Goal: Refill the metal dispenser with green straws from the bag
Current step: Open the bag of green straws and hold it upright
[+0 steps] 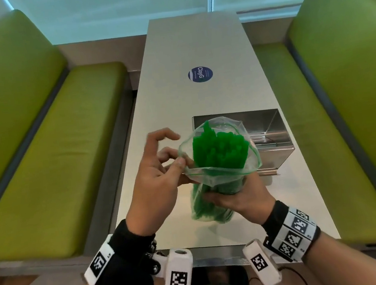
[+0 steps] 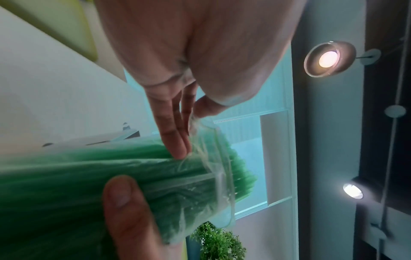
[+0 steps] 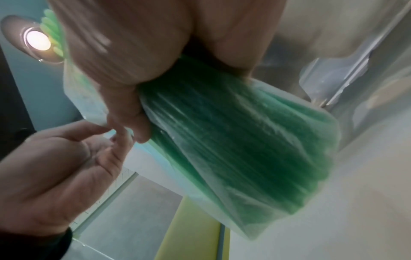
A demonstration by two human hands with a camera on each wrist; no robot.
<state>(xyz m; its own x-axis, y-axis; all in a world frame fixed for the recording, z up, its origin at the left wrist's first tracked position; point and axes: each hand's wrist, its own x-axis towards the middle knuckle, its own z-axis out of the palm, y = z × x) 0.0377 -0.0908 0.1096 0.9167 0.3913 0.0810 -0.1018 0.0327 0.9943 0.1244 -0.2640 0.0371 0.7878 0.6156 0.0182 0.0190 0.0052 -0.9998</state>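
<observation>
A clear plastic bag [image 1: 210, 173] full of green straws [image 1: 217, 151] is held upright above the table, its mouth open at the top. My right hand [image 1: 236, 197] grips the bag round its middle from the right. My left hand [image 1: 162, 167] pinches the bag's left rim between thumb and a finger, the other fingers spread. Behind the bag stands the metal dispenser [image 1: 271, 132], its top open. In the left wrist view the left fingers [image 2: 175, 137] hold the bag rim [image 2: 213, 158]. The right wrist view shows the right hand [image 3: 133, 70] wrapped round the bag [image 3: 244, 149].
The long white table [image 1: 196, 49] carries a round blue sticker [image 1: 200, 74] further back. Green benches [image 1: 45, 144] run along both sides of the table. A window lies beyond the table's far end.
</observation>
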